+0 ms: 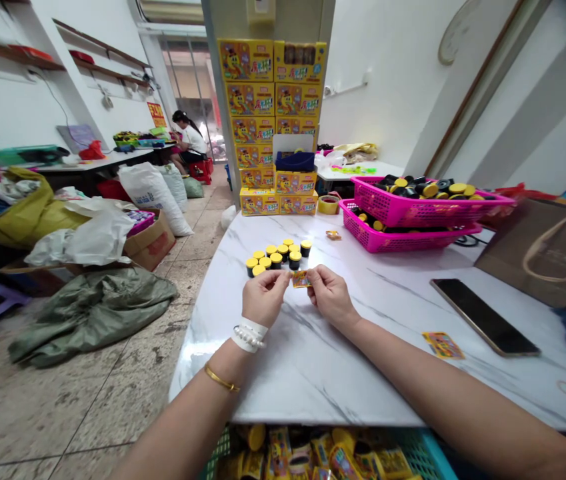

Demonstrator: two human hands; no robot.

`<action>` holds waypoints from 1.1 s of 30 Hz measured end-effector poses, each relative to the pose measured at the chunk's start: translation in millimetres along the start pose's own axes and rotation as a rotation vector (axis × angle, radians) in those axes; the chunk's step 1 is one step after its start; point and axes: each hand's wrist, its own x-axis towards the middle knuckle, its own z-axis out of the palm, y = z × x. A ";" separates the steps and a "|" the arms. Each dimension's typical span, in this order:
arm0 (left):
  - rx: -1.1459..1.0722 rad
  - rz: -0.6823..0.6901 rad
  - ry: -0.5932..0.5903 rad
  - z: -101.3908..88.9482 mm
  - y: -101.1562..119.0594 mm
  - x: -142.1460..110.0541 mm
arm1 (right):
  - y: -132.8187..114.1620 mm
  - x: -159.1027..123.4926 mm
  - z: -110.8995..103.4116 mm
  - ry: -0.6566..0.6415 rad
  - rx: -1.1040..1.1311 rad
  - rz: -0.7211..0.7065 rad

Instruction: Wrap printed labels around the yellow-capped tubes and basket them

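Note:
A small yellow printed label [301, 279] is stretched between my two hands above the marble-patterned table [363, 373]. My left hand [266, 293] pinches at its left edge, and my right hand [331, 298] grips its right edge between thumb and fingers. Just beyond the hands stands a group of several small black tubs with yellow lids [275, 259], close together. Another printed label [443, 345] lies flat on the table by my right forearm. Farther back is a small orange-and-yellow piece [333, 235], too small to make out.
Two stacked pink baskets [373, 233] hold more tubs. A phone [485, 317] and brown paper bag [537, 250] are at right. Yellow boxes [257, 200] are piled behind, beside a tape roll [328, 205]. Below the edge sits a teal basket [427, 457] of wrapped tubs. A person [191, 141] sits far back.

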 end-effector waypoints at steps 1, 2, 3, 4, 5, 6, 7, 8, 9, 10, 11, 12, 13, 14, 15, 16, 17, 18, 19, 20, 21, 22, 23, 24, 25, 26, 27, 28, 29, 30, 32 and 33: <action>0.017 0.011 -0.005 0.2 -0.7 0.1 | 0.9 0.2 -0.1 -0.007 -0.006 -0.010; 0.027 0.017 -0.005 0.3 -1.4 0.3 | 1.4 0.3 -0.2 -0.011 -0.009 -0.018; 0.030 0.019 -0.008 0.5 -2.1 0.4 | 1.5 0.4 -0.3 -0.014 -0.011 -0.026; 0.029 0.018 -0.017 0.7 -2.5 0.6 | 1.3 0.2 -0.3 -0.023 -0.014 -0.035; 0.028 0.019 -0.025 0.8 -2.7 0.7 | 0.8 -0.2 0.0 -0.035 -0.020 -0.048; 0.031 0.024 -0.031 0.8 -2.5 0.7 | 0.0 -0.9 0.6 -0.048 -0.030 -0.068; 0.037 0.033 -0.027 0.8 -2.0 0.6 | -0.9 -2.0 1.6 -0.061 -0.044 -0.091; 0.041 0.039 -0.017 0.7 -1.1 0.4 | -1.8 -3.4 3.0 -0.071 -0.059 -0.113; 0.043 0.033 -0.009 0.5 0.0 0.3 | -2.6 -5.1 4.7 -0.079 -0.070 -0.129; 0.039 0.012 -0.006 0.1 1.2 0.3 | -3.2 -6.9 6.4 -0.083 -0.073 -0.135; 0.027 -0.022 -0.010 -0.4 2.4 0.3 | -3.6 -8.3 7.7 -0.085 -0.064 -0.130; 0.010 -0.066 -0.021 -1.1 3.3 0.6 | -3.7 -8.7 8.3 -0.093 -0.046 -0.116; -0.008 -0.111 -0.034 -1.8 3.8 1.1 | -3.6 -7.7 7.7 -0.111 -0.025 -0.101; -0.025 -0.155 -0.051 -2.6 4.0 1.8 | -3.6 -4.5 5.8 -0.138 -0.011 -0.092; -0.041 -0.198 -0.061 -3.5 3.7 2.8 | -4.0 1.3 2.5 -0.159 -0.016 -0.095; -0.055 -0.242 -0.070 -4.3 3.0 3.9 | -4.8 9.9 -2.2 -0.154 -0.054 -0.114; -0.069 -0.285 -0.086 -5.1 2.2 5.0 | -6.1 21.3 -7.8 -0.129 -0.140 -0.146; -0.085 -0.323 -0.103 -5.8 1.4 6.0 | -7.9 35.0 -14.0 -0.075 -0.255 -0.185; -0.104 -0.354 -0.118 -6.5 0.8 6.9 | -9.8 50.3 -19.9 0.011 -0.406 -0.226; -0.129 -0.375 -0.132 -7.0 0.6 7.5 | -11.3 66.2 -25.3 0.037 -0.579 -0.250; -0.159 -0.391 -0.143 -7.5 0.7 7.9 | -12.2 81.7 -29.5 0.022 -0.634 -0.252; -0.192 -0.407 -0.160 -8.0 1.3 8.2 | -12.0 95.9 -32.5 -0.013 -0.665 -0.250; -0.225 -0.424 -0.178 -8.6 2.2 8.5 | -10.8 108.1 -34.2 -0.057 -0.693 -0.238; -0.255 -0.441 -0.193 -9.1 3.3 8.8 | -8.7 117.8 -34.8 -0.103 -0.709 -0.218; -0.283 -0.461 -0.207 -9.7 4.3 9.4 | -5.9 124.6 -34.7 -0.142 -0.725 -0.192; -0.307 -0.483 -0.210 -10.3 5.1 10.1 | -3.0 128.7 -34.5 -0.169 -0.741 -0.162; -0.333 -0.504 -0.203 -10.9 5.6 11.1 | -0.4 130.1 -34.7 -0.184 -0.753 -0.132; -0.362 -0.525 -0.188 -11.4 5.8 12.2 | 1.3 129.1 -35.5 -0.185 -0.760 -0.104; -0.398 -0.546 -0.166 -11.8 5.7 13.5 | 1.9 125.7 -37.2 -0.177 -0.759 -0.078; -0.444 -0.570 -0.143 -12.0 5.3 14.8 | 1.1 120.2 -39.9 -0.166 -0.749 -0.054; -0.535 -0.617 -0.099 -11.9 4.3 17.2 | -4.1 103.7 -46.7 -0.156 -0.712 -0.010; -0.568 -0.639 -0.083 -11.6 4.0 18.3 | -8.3 93.2 -50.0 -0.163 -0.664 0.012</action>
